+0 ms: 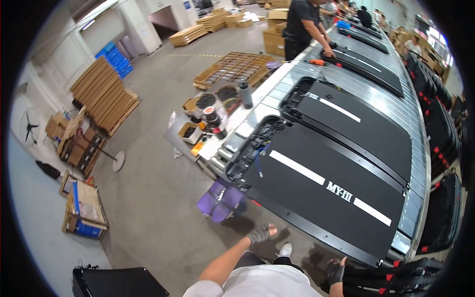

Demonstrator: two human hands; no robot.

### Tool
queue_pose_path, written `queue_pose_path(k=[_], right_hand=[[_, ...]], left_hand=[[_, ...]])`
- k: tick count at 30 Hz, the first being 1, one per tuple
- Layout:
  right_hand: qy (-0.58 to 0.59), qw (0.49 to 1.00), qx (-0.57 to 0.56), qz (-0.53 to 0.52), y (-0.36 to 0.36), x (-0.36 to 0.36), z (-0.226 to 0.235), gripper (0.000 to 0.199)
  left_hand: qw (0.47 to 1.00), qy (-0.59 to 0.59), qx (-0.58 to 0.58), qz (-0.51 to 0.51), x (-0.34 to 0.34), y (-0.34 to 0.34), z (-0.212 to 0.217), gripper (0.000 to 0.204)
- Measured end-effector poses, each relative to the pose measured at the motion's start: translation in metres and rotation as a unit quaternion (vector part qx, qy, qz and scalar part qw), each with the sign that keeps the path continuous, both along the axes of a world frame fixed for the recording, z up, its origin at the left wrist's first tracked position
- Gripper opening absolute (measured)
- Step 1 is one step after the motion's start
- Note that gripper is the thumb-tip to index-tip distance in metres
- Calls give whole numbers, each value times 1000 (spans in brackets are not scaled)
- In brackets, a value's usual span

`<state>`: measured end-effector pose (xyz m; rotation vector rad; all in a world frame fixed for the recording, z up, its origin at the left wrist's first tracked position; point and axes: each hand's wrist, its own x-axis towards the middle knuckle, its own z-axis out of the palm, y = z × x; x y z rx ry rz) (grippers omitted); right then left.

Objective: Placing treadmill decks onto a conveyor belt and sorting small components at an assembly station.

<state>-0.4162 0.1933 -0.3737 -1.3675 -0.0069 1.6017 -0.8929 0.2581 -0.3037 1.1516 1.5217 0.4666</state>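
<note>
A black walking-pad treadmill with a white stripe lies on the roller conveyor, its motor end uncovered, showing wires. My left hand, in a grey fingerless glove, hangs off the near side of this treadmill. It is empty, with its fingers loosely bent and a little apart. Lower right, my right hand, in a dark fingerless glove, is beside a stack of black frames with red tabs. Its fingers point up and look apart; whether it touches the stack I cannot tell. A second treadmill lies just beyond the first.
The roller conveyor runs away to the far right, with a co-worker at its left side. A side bench holds a dark bottle and parts bins. A purple stool stands by the conveyor's end. Black frames line the right.
</note>
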Motion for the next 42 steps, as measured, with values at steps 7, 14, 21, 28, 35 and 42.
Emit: queue_pose_path(k=[7,14,21,28,35,42], right_hand=[[-37,971,-101,212,-36,-120,-62,40],[-125,915,37,382,19,-360,-9,33],[-257,749,106,601,22,-566,25,34],[-251,712,78,652,20,-691,21,35],[-254,718,127,636,64,-820,-33,34],[-229,762,173,580,142,-941,-36,29]], left_hand=[[984,148,-81,56,-116,-166,-51,47],[925,27,-203,321,-304,-325,-123,32],[858,-9,-222,463,-453,-404,-122,29],[831,-65,-215,509,-552,-390,-127,27],[902,-23,-182,391,-683,-330,-106,33],[879,-17,-242,410,-846,-253,-93,30]])
